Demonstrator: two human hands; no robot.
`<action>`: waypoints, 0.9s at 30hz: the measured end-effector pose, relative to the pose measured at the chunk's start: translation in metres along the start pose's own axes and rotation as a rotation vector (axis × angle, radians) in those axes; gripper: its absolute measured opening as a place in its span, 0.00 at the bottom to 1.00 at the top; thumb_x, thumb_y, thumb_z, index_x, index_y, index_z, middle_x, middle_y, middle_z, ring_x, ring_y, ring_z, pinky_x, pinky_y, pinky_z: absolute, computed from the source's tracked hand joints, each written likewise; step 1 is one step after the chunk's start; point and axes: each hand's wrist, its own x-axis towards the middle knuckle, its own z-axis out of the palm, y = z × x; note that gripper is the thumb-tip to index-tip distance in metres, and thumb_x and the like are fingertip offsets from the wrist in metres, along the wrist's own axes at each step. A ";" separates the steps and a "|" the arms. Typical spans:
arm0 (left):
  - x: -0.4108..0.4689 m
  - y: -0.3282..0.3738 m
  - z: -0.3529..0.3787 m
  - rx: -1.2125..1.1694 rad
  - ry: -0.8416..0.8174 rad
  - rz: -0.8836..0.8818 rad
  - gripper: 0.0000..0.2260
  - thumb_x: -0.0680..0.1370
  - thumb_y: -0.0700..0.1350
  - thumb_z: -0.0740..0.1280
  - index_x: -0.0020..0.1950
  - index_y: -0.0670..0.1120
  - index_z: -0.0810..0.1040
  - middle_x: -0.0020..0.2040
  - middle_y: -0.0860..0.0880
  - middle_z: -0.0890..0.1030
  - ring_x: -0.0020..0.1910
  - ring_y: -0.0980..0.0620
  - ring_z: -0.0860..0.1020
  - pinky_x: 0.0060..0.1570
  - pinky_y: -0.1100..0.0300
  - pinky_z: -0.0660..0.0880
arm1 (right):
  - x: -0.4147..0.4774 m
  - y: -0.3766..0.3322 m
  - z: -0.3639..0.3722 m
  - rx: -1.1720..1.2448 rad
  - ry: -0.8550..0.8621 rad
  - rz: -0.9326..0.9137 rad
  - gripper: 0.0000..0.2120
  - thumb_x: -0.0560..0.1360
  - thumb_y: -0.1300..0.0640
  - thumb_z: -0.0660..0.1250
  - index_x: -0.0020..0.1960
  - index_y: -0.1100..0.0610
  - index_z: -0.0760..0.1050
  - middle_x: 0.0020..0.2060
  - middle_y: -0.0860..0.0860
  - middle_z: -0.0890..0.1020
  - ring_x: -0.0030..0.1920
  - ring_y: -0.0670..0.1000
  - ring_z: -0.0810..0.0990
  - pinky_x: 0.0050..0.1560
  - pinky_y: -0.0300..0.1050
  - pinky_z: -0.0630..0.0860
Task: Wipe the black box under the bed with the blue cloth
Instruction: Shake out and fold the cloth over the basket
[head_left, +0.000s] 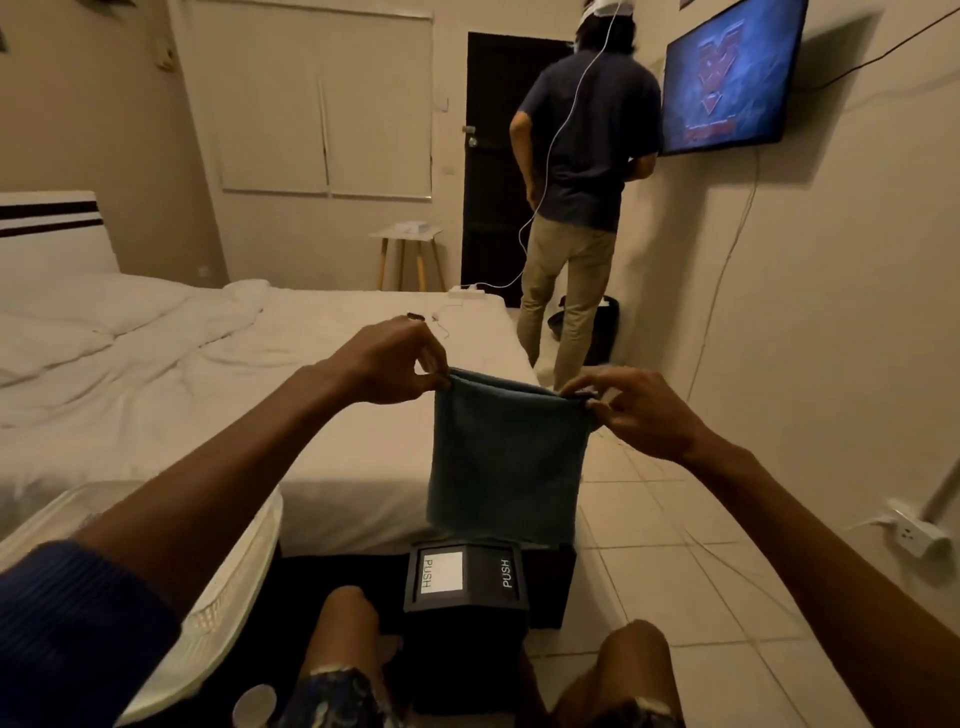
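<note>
I hold the blue cloth (506, 457) up in the air by its two top corners, so it hangs flat in front of me. My left hand (387, 361) pinches the left corner and my right hand (631, 410) pinches the right corner. Below the cloth, between my knees, stands the black box (465, 613), a bin with a swing lid marked PUSH on both flaps. It sits on the floor at the foot corner of the bed (208, 395). The cloth's lower edge hangs just above the box's lid.
A white laundry basket (223, 587) stands at my left by the bed. Another person (582, 197) stands with their back to me by the dark door, near a wall TV (732, 78). A power strip (914, 532) and cables lie along the right wall on the tiled floor.
</note>
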 end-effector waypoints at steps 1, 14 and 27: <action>0.002 -0.001 -0.009 0.013 0.004 0.000 0.07 0.75 0.47 0.73 0.52 0.50 0.85 0.51 0.51 0.85 0.42 0.60 0.77 0.38 0.72 0.68 | 0.001 -0.004 -0.001 0.030 0.003 -0.004 0.14 0.80 0.64 0.65 0.63 0.53 0.81 0.57 0.55 0.83 0.53 0.52 0.82 0.56 0.52 0.83; 0.004 -0.033 -0.045 -0.003 0.002 -0.045 0.08 0.74 0.43 0.74 0.53 0.47 0.85 0.51 0.49 0.85 0.40 0.67 0.75 0.37 0.72 0.69 | 0.023 -0.026 0.006 -0.012 -0.027 -0.049 0.22 0.83 0.62 0.59 0.70 0.40 0.73 0.49 0.49 0.74 0.51 0.52 0.76 0.54 0.52 0.82; 0.007 -0.045 -0.063 -0.010 0.041 -0.050 0.07 0.73 0.42 0.75 0.50 0.47 0.86 0.46 0.52 0.85 0.41 0.70 0.76 0.40 0.69 0.71 | 0.035 -0.037 0.003 0.114 0.006 -0.076 0.14 0.81 0.66 0.63 0.60 0.52 0.80 0.58 0.57 0.80 0.48 0.53 0.85 0.47 0.44 0.85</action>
